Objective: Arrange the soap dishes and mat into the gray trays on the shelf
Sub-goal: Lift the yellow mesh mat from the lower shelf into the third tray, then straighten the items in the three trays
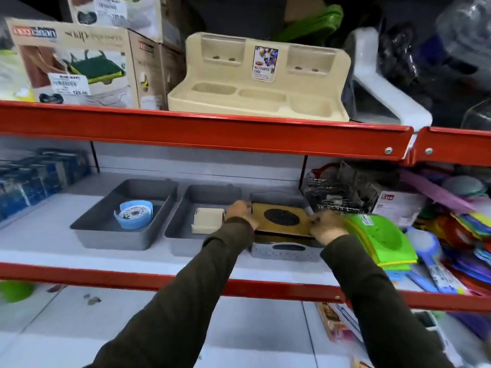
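Note:
Three gray trays stand side by side on the middle shelf. The left tray (87, 229) holds a round blue soap dish (134, 215). In the middle tray (175, 235) lies a cream square soap dish (207, 220). Over the right tray (285, 252) I hold a yellow-brown mat (281, 219) with a dark oval grid in its middle. My left hand (240, 212) grips the mat's left edge and my right hand (325, 225) grips its right edge. The mat hides most of the right tray's inside.
A red shelf rail (202, 134) runs just above my hands. A wire rack (334, 192) and a stack of green plastic items (377, 235) crowd the right of the tray. Blue packets (34, 179) sit at the far left. A cream multipurpose stand (260, 81) is on the upper shelf.

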A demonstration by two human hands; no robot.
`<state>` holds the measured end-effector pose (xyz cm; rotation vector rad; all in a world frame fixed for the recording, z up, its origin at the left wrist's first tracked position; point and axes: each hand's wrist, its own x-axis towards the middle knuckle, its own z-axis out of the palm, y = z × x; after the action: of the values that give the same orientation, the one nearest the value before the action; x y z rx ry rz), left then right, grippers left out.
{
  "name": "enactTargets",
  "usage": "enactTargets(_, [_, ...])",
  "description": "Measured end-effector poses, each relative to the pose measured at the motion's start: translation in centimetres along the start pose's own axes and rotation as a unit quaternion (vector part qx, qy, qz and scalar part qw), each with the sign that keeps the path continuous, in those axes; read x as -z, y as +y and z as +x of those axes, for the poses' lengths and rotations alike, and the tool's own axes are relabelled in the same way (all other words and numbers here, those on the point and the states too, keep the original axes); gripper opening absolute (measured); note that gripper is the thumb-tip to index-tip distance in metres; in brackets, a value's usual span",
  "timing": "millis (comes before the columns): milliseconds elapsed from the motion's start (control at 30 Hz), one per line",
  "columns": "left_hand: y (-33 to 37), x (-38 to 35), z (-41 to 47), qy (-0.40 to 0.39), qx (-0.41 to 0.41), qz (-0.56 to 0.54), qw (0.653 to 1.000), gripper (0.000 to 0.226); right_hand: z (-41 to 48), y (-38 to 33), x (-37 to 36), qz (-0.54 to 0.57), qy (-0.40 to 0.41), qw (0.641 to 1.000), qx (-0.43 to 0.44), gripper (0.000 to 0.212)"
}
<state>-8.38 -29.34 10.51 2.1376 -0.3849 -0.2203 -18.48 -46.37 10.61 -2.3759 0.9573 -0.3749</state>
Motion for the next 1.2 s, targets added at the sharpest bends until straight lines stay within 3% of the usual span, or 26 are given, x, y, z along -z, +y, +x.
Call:
enactTargets(200, [0.0, -1.2, 0.1, 0.039, -0.062, 0.074, 0.995, 0.034, -0.2, -0.1, -1.4, -0.05, -0.028, 0.998, 0.023, 0.036])
enactTargets(367, [-0.1, -0.9, 0.0, 0.033, -0.089, 0.04, 0.995, 0.028, -0.5, -0.2, -2.1, -0.03, -0.03, 0.997, 0.065, 0.028])
enactTargets(567, [-2.0, 3.6, 0.8, 0.09, -0.145, 0.09, 0.981, 0.035, -0.9, -3.9, -3.0, -0.043, -0.014, 0.984, 0.173, 0.047])
enactTargets(733, [-5.2, 9.4, 2.3, 0.117, -0.161, 0.127, 0.972, 0.044, -1.8, -9.4, -6.0, -0.04, -0.008, 0.979, 0.202, 0.049])
enactTargets(900, [-9.5, 16.3, 3.8, 0.147, -0.15, 0.196, 0.958, 0.043, -3.3, -16.2, -10.4, -0.036, -0.031, 0.965, 0.256, 0.05])
enactTargets(1000, [-12.7, 20.2, 4.8, 0.148, -0.099, 0.211, 0.961, 0.041, -4.2, -20.7, -13.7, -0.065, -0.033, 0.95, 0.303, 0.048])
enactTargets(1100, [-15.8, 23.5, 5.8, 0.103, -0.024, 0.264, 0.959, 0.039, -5.3, -24.8, -16.8, -0.099, -0.068, 0.93, 0.347, 0.046])
enactTargets(1200, [-18.1, 25.6, 6.6, 0.036, -0.022, 0.311, 0.949, 0.043, -6.4, -28.4, -19.7, -0.14, -0.096, 0.918, 0.357, 0.047])
